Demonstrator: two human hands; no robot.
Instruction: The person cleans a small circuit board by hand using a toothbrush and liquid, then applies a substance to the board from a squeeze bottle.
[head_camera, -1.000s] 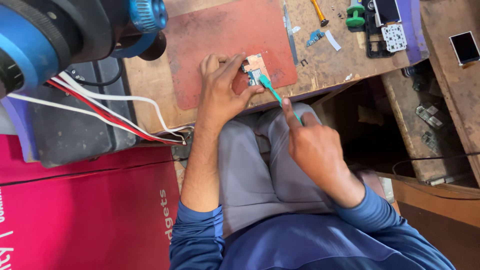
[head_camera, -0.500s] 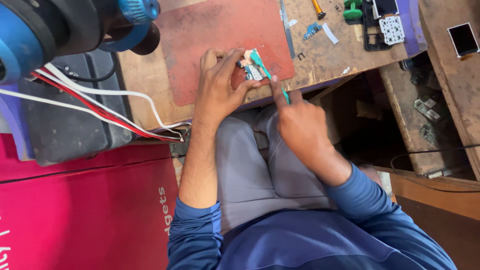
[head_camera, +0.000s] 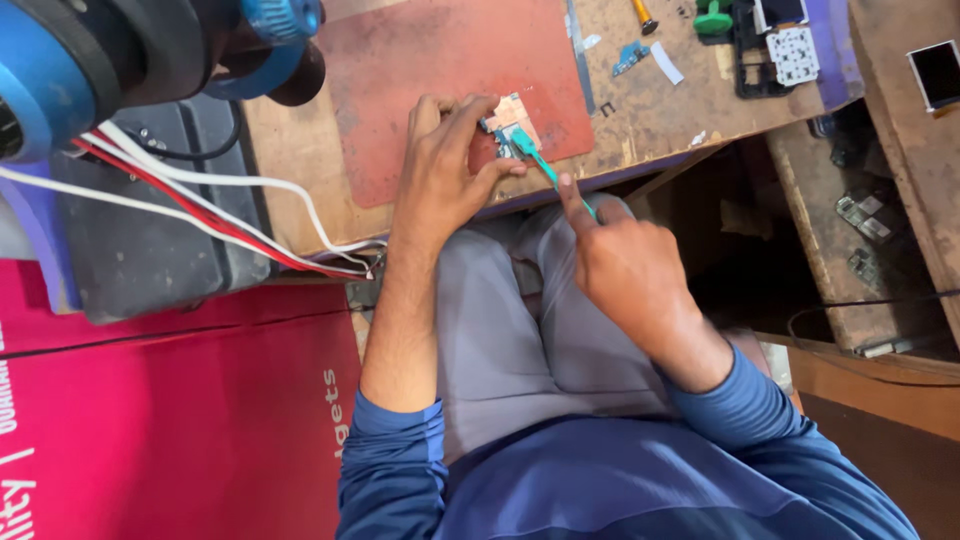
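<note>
My left fingers (head_camera: 478, 128) pinch a small tan-and-green circuit board (head_camera: 508, 122), closed on its left edge and pressing it flat near the lower right corner of the reddish rubber work mat (head_camera: 440, 70), just above the middle of the frame. My right hand (head_camera: 625, 275) is curled shut around a thin teal plastic pry tool (head_camera: 545, 172), index finger laid along the shaft, tip resting on the board's lower edge. To do this step well, I judge the left hand (head_camera: 445, 180) should hold the board dead flat while the tool works at a shallow angle with light pressure, so the tip does not skid off onto the mat. Outward, the worn brown wooden desk (head_camera: 300, 170) carries red and white cables (head_camera: 200, 210) at left, and a green-handled tool (head_camera: 714, 18) and a white keypad part (head_camera: 797, 52) at upper right.
</note>
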